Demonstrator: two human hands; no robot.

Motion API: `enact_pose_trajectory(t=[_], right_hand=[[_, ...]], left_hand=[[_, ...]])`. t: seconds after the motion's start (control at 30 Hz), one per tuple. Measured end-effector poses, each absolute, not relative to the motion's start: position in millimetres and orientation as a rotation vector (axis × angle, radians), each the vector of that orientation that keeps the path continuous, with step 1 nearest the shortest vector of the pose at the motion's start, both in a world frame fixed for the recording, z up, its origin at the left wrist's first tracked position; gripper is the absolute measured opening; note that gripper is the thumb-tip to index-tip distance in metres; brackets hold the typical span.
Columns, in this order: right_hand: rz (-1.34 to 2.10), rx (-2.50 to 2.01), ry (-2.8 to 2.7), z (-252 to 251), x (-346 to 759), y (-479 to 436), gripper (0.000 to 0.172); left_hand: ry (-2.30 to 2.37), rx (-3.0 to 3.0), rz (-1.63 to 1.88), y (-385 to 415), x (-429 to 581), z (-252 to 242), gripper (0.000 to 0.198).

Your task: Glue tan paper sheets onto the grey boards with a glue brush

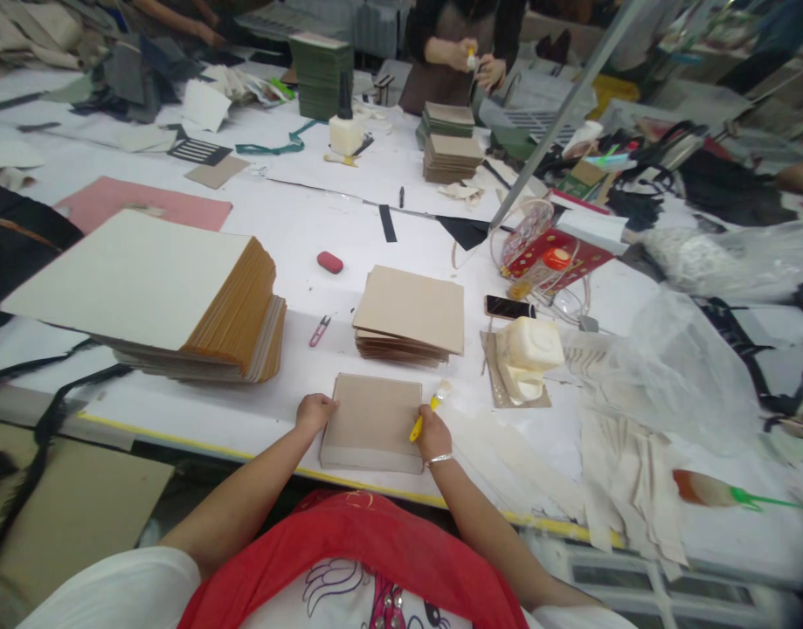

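A tan cardboard panel lies flat on the white table right in front of me. My left hand rests at the panel's left edge with its fingers curled against it. My right hand is at the panel's right edge, closed round a small yellow-handled brush whose pale bristles point up and away from me. Just behind the panel sits a stack of similar tan panels.
A tall stack of white-topped boards lies to the left. A white glue jug stands right of the brush, beside a phone. Small snips, a red eraser-like object and crumpled plastic lie nearby. Another person works across the table.
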State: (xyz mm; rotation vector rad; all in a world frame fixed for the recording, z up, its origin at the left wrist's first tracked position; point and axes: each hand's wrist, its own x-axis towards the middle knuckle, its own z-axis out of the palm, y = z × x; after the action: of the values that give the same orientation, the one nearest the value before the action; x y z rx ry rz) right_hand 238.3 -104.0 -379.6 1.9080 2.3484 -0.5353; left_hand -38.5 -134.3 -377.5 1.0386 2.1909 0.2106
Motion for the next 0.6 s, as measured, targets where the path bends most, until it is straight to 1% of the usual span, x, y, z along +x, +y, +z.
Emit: enact_pose_trajectory(t=[0.47, 0.6], right_hand=[[-0.485, 1.830, 2.371, -376, 235, -103, 0.016], [-0.381, 1.856, 2.332, -369, 238, -100, 0.023]], left_hand=[[2.216, 1.042, 0.195, -135, -37, -367, 0.022], [2.230, 1.133, 0.195, -139, -33, -359, 0.020]])
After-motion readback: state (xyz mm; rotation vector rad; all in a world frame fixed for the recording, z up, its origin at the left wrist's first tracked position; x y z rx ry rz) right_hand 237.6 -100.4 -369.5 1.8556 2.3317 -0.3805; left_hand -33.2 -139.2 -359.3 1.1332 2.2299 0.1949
